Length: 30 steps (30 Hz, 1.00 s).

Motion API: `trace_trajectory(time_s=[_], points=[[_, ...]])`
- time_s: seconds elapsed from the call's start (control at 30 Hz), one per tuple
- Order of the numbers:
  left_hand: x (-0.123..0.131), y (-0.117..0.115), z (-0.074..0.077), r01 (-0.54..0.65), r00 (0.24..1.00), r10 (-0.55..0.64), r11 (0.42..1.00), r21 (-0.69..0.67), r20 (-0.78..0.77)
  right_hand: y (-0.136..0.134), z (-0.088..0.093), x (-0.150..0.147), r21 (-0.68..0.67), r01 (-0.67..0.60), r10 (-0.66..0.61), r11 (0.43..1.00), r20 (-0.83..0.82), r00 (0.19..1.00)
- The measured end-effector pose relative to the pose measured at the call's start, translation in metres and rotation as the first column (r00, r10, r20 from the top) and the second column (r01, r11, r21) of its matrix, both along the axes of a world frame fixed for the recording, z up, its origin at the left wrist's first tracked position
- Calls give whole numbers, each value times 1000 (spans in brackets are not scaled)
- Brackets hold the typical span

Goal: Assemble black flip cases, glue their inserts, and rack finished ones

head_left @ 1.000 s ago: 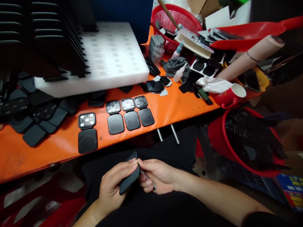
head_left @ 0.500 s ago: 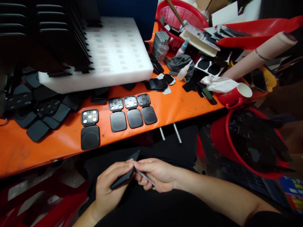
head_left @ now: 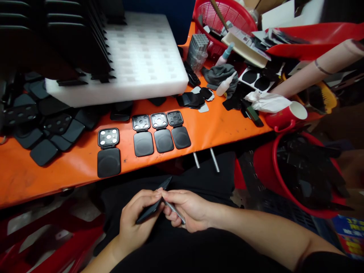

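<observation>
Above my lap, my left hand (head_left: 140, 214) grips a black hinged compact case (head_left: 149, 211), which is partly opened and tilted. My right hand (head_left: 184, 210) is closed around a thin ridged silver rod (head_left: 175, 213) that looks like a stack of small round discs. Both thumbs meet at the case, where the fingers hide the contact. On the orange table (head_left: 204, 132) in front lie three opened black cases (head_left: 163, 141) side by side. Another opened case (head_left: 108, 162) lies to their left, with bright silver discs in its upper half.
White foam block (head_left: 148, 57) holds upright black panels at the back left. Black cases (head_left: 45, 152) are piled at left. Two silver rods (head_left: 215, 160) stick out from the table edge. A red mug (head_left: 286, 117) stands at right, above a red bucket (head_left: 265, 163) of black parts.
My hands and the held case stay almost in the same pose, shifted very slightly. The whole view has moved a little; the table items lie as before.
</observation>
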<state>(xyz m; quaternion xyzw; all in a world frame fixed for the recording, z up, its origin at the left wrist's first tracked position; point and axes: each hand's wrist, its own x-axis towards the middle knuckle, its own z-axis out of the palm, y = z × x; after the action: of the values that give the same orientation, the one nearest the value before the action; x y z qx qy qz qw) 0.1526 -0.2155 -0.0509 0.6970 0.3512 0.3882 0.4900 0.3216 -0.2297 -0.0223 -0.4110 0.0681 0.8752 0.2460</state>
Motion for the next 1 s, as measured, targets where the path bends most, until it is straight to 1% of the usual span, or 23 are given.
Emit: trace_trajectory(time_s=[0.13, 0.23, 0.33, 0.47, 0.53, 0.6, 0.63, 0.7, 0.8, 0.87, 0.93, 1.0], points=[[4, 1, -3, 0, 999, -1, 1000, -25, -49, 1, -3, 0, 4, 37, -37, 999, -20, 999], [11, 2, -5, -79, 994, 70, 991, -109, -87, 3, -6, -1, 18, 120, -120, 993, 15, 993], [18, 5, -6, -166, 984, 143, 955, -245, -107, 5, -7, -2, 30, 187, -189, 982, 50, 981], [21, 8, -9, -225, 974, 207, 891, -395, -89, 8, -4, -2, 39, 189, -189, 981, 15, 982], [20, 8, -11, -246, 969, 233, 870, -427, -83, 8, -3, -2, 76, 166, -170, 983, 55, 984], [19, 8, -11, -243, 970, 228, 877, -415, -87, 7, -4, -1, 112, 112, -124, 987, 104, 987], [18, 7, -11, -233, 973, 214, 890, -392, -92, 7, -4, 0, 124, 79, -94, 989, 118, 989], [17, 7, -10, -199, 979, 174, 926, -321, -103, 7, -5, 2, 141, 29, -46, 990, 121, 992], [15, 6, -8, -132, 986, 109, 972, -194, -125, 7, -5, 6, 162, 21, -46, 987, 148, 988], [15, 5, -7, -103, 987, 85, 986, -133, -140, 8, -4, 8, 208, -4, -40, 978, 206, 978], [16, 5, -6, -95, 986, 81, 991, -98, -145, 9, -2, 11, 268, -67, -8, 961, 267, 964], [16, 5, -5, -90, 986, 78, 993, -81, -145, 10, 1, 13, 283, -118, 33, 952, 286, 958]])
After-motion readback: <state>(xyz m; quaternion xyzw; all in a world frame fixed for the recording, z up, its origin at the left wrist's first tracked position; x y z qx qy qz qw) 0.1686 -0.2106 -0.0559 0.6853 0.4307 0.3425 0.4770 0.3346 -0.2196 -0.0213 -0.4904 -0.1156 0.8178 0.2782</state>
